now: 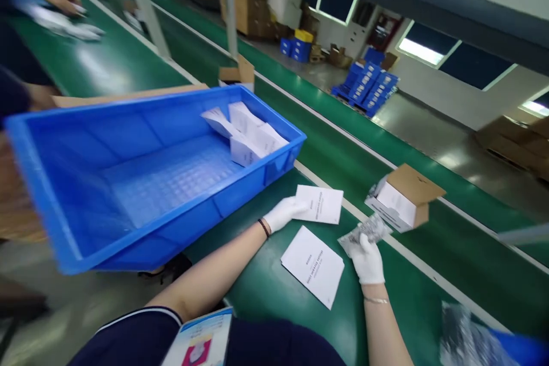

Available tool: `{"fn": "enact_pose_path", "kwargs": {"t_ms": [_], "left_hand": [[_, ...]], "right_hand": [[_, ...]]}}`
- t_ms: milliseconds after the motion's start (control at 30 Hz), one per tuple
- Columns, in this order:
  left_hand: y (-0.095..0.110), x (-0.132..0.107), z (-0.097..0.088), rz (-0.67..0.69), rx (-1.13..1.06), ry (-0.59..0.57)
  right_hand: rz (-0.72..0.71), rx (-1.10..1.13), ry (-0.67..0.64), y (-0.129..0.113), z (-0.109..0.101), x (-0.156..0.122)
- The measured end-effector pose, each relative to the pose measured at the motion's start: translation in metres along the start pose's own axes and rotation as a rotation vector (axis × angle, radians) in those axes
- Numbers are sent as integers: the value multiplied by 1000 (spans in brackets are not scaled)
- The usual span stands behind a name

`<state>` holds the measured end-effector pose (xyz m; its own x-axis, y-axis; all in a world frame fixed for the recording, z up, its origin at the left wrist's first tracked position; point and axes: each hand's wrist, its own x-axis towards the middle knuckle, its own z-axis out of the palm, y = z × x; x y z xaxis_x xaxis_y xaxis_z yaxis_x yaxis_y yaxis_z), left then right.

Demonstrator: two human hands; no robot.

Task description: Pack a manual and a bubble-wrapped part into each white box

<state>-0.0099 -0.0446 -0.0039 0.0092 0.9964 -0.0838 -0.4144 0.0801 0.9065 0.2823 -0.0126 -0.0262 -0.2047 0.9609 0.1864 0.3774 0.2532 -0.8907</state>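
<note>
Both my hands wear white gloves. My left hand [283, 213] rests its fingers on the edge of a white leaflet [321, 204] lying on the green table. My right hand [367, 258] is closed on a small silvery plastic packet [365, 231]. A second white leaflet [313, 266] lies flat between my forearms. Just beyond the packet an open brown carton [405, 198] with white contents stands on the green belt.
A large blue plastic crate [141, 183] with several white leaflets [244, 132] in its far corner stands at my left. Another person's hands [64, 3] work at the far left. Blue bins [366, 86] and cardboard boxes [253, 8] line the floor behind. More packets [465, 337] lie at the lower right.
</note>
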Motion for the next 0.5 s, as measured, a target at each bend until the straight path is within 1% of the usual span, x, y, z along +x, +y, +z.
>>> {"fn": "enact_pose_path", "kwargs": {"t_ms": [33,67,167,233,333,500], "left_hand": [[0,0,0,6,-5,-10],[0,-1,-1,10,-12,-17],[-1,-1,0,19,-23,-17],[-3,-1,0,36,5,5],[-8,1,-2,46,66,11],[-19,7,-8,-14,99,44]], "right_hand": [[25,69,14,1,-1,-1],[81,167,35,1,-1,-1],[326,480,81,2,3,-1],[438,574,73,3,7,-1],[435,464,-8,6,10,-1],[396,312,-88,11,8,0]]}}
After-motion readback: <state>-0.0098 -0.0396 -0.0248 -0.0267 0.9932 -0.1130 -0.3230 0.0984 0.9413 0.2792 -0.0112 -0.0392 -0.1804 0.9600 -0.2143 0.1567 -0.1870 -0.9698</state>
